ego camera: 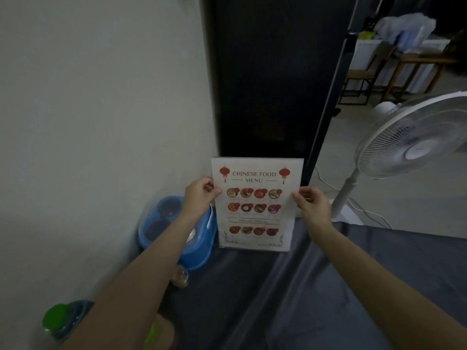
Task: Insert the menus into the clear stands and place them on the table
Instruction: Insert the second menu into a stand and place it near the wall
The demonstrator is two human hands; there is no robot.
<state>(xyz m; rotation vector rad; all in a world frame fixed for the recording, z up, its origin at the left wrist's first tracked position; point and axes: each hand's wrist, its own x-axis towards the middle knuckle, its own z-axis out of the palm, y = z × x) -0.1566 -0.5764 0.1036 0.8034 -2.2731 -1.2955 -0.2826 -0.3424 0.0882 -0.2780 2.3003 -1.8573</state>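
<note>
A white Chinese food menu (255, 215) with red lanterns and dish photos stands upright inside a clear stand (253, 248), whose base rests on the table's dark grey cloth (252, 299) near the far edge. My left hand (201, 197) pinches the sheet's left edge at mid-height. My right hand (312, 202) pinches its right edge at about the same height. Both arms reach forward over the cloth.
A blue plastic container (161, 223) sits just left of the stand, against the white wall. A small glass jar (180, 275) and a green-capped bottle (56, 318) lie nearer on the left. A white pedestal fan (414, 137) stands to the right, beyond the table.
</note>
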